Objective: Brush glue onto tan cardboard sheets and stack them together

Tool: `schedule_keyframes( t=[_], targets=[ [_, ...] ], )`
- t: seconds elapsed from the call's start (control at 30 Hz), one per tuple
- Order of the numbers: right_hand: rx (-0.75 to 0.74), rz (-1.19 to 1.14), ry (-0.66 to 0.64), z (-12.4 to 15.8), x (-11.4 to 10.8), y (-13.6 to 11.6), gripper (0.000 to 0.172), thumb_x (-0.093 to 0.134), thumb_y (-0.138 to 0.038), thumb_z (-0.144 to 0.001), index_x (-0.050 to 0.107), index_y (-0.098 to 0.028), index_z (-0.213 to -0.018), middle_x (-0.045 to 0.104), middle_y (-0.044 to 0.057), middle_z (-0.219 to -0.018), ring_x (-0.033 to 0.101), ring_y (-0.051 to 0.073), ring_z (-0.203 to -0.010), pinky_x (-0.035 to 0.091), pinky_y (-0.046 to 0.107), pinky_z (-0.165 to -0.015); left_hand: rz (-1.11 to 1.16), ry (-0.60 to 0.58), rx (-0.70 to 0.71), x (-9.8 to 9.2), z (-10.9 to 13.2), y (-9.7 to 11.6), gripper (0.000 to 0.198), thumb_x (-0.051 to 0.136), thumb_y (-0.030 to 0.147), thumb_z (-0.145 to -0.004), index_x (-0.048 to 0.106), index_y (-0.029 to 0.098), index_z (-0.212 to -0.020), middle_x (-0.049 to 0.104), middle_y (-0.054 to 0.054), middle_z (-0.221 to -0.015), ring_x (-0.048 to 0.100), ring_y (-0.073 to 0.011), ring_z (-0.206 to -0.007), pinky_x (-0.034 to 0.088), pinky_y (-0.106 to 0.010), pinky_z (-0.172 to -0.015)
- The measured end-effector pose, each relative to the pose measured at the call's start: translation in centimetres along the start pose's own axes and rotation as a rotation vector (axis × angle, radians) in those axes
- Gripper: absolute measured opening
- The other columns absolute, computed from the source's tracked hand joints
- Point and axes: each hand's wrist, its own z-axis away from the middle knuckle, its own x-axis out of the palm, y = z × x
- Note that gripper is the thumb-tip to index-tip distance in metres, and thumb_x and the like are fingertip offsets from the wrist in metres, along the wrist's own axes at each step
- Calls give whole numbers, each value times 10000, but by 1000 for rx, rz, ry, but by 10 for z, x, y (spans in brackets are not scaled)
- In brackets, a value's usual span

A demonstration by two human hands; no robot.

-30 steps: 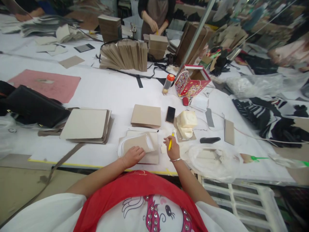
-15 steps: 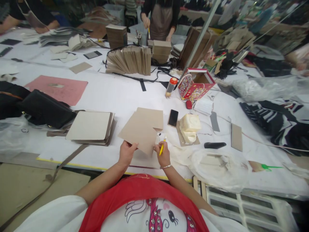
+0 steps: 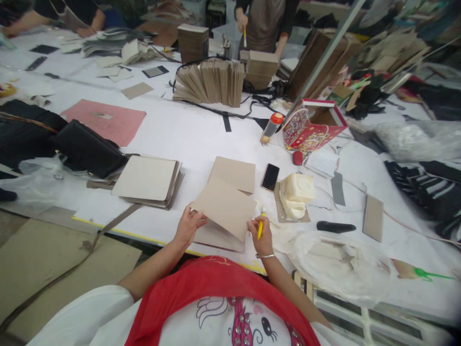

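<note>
A beige cardboard sheet (image 3: 225, 207) is tilted above the table's near edge. My left hand (image 3: 186, 228) is closed on its left edge. My right hand (image 3: 263, 238) grips a small yellow-handled brush (image 3: 260, 231) with a pale tip, and its fingertips also meet the sheet's right corner. Under the raised sheet lies another beige sheet (image 3: 219, 238), partly hidden. Just behind is a low beige pile (image 3: 237, 172). To the left sits a stack of pale boards (image 3: 147, 178). Right of my right hand stands a cream, blocky container (image 3: 297, 187) on a small board.
A phone (image 3: 270, 177), a red-capped bottle (image 3: 272, 128) and a red patterned paper bag (image 3: 313, 127) stand beyond. A black tool (image 3: 335, 227) and clear plastic (image 3: 342, 259) lie right. A black bag (image 3: 90, 149) is left. Across the table, a co-worker's hand (image 3: 242, 21) holds a brush.
The whole view has shifted, so the table contents sit further right. The sheet has turned and moved nearer to me, uncovering more of the pile behind. Both hands keep their hold.
</note>
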Motion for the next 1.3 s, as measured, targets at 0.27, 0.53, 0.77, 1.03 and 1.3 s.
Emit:
schedule_keyframes(
  t=[0.27, 0.53, 0.77, 1.03, 1.3],
  targets=[
    [5, 255, -156, 10, -9, 31, 258, 471, -416, -798, 418, -205, -935, 604, 35, -770, 600, 176, -676, 465, 302, -626, -633, 127, -65, -54, -10, -36, 374, 556, 481, -687, 668, 141, -795, 637, -30, -716, 560, -158, -674, 460, -260, -613],
    [-18, 398, -146, -1, 10, 34, 259, 403, -421, -809, 445, -192, -924, 609, 35, -737, 588, 183, -609, 432, 288, -567, -904, 52, -30, -76, -13, -51, 356, 515, 480, -693, 637, 159, -598, 603, -3, -572, 530, -153, -606, 376, -241, -597],
    [-20, 429, -124, -4, 18, 42, 263, 404, -418, -801, 457, -188, -917, 608, 34, -727, 590, 183, -609, 429, 282, -561, -876, 52, -92, -80, -17, -57, 370, 535, 506, -658, 596, 158, -546, 527, 19, -478, 474, -135, -528, 339, -234, -534],
    [12, 471, -120, -6, 21, 41, 290, 393, -412, -794, 459, -178, -951, 597, 15, -685, 572, 172, -556, 408, 267, -528, -827, 24, -153, -81, -24, -56, 364, 573, 506, -628, 581, 157, -524, 515, 20, -445, 459, -125, -492, 328, -225, -507],
    [35, 550, -121, -6, 23, 38, 237, 389, -351, -804, 460, -187, -959, 591, 9, -662, 570, 174, -555, 400, 265, -528, -856, -6, -183, -81, -27, -52, 373, 590, 519, -596, 562, 160, -499, 495, 28, -443, 435, -118, -487, 315, -225, -507]
  ],
)
